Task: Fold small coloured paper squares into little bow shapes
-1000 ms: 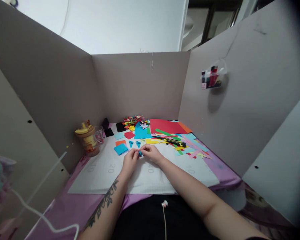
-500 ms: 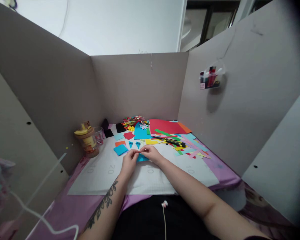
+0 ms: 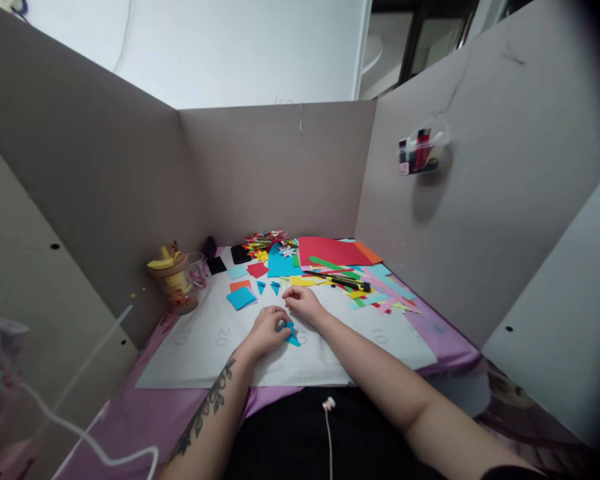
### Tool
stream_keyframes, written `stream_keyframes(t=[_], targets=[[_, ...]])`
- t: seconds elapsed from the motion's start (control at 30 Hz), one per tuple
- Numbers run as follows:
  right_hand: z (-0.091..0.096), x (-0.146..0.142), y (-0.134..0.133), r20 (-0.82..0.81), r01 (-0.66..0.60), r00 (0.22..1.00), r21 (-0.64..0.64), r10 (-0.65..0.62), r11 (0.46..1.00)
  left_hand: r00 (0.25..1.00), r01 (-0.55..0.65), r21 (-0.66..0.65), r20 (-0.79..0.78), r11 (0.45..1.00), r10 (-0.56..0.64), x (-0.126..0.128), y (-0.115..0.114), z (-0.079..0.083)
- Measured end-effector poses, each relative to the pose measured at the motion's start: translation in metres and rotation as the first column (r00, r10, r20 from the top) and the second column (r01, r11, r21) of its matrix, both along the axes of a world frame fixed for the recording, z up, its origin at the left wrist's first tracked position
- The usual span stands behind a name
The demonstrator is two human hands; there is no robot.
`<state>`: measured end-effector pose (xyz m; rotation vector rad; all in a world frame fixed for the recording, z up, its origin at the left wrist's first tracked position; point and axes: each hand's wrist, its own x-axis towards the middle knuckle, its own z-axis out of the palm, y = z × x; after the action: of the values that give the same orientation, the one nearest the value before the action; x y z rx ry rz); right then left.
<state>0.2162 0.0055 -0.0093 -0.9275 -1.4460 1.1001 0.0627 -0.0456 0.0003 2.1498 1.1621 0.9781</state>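
My left hand [image 3: 271, 331] is closed on a folded piece of blue paper [image 3: 293, 335], low over the white sheet. Thumb and fingers pinch its left part, and a pointed corner sticks out toward me. Beyond it and a little to the right, my right hand [image 3: 304, 303] is apart from the paper, its fingers loosely curled with a small gap between them; no object shows there. Two small folded blue paper pieces [image 3: 275, 288] lie just past my hands. To the left rests a stack of blue paper squares [image 3: 241, 299], next to an orange square [image 3: 239, 286].
A yellow and black utility knife [image 3: 347, 283] lies among coloured paper strips [image 3: 387, 288] on the right. Behind are red sheets [image 3: 330, 251] and a pile of folded paper stars [image 3: 267, 244]. A lidded cup [image 3: 175, 283] stands at left. Grey panels [image 3: 280, 167] enclose the table.
Both hands were together on the blue paper. My left hand has drawn it nearer to me and turned it; my right hand has let go and sits apart.
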Motion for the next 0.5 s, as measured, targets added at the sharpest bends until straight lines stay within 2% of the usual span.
stream_keyframes(t=[0.07,0.17,0.3,0.4,0.5], targets=[[0.0,0.001,0.002,-0.001,0.02,1.0,0.0,-0.02,1.0,1.0,-0.021,-0.014,0.023,1.0,0.022,0.001,0.0,0.001],[0.003,0.002,0.001,-0.003,0.02,1.0,0.026,-0.02,0.999,0.976,-0.141,-0.028,0.162,0.99,0.144,0.001,0.002,0.004],[0.007,0.001,-0.006,0.082,-0.115,0.991,0.118,0.106,0.986,0.911,-0.307,-0.025,0.28,0.951,0.301,-0.001,0.003,0.008],[0.008,-0.002,-0.01,0.187,-0.098,0.98,0.182,0.063,0.978,0.899,-0.31,-0.045,0.312,0.95,0.308,-0.002,0.004,0.006],[0.008,-0.003,-0.011,0.22,-0.027,0.975,0.232,-0.025,0.972,0.875,-0.263,-0.149,0.38,0.953,0.301,-0.001,0.007,0.002]])
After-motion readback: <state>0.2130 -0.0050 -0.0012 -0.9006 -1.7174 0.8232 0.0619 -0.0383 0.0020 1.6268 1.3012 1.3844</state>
